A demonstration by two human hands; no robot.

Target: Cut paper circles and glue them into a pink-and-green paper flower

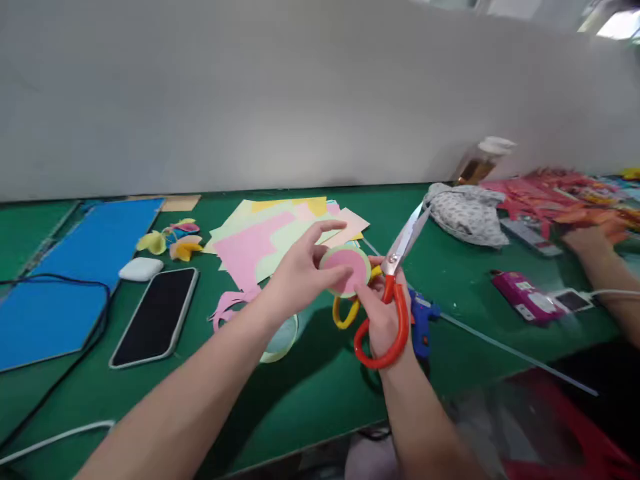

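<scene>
In front of me my left hand (305, 261) pinches a pink paper circle (349, 267) laid on a slightly larger pale green one, with the thumb across its face. My right hand (383, 317) has the red-handled scissors (395, 260) hung on it, blades parted and pointing up and away. Its thumb and fingers also touch the right edge of the paper circles. Just below the circles shows a yellow loop (345, 317); what it belongs to is hidden. Partly behind my left forearm lie a round pale green ring (280, 339) and pink paper scraps (230, 307).
Coloured paper sheets (260, 237) lie at the back. Leftward are a phone (156, 317), white case (141, 269), paper petals (173, 240) and blue board (85, 287). Rightward are a blue glue gun (423, 323), cloth pouch (467, 213), purple pack (527, 297) and another person's hand (590, 237).
</scene>
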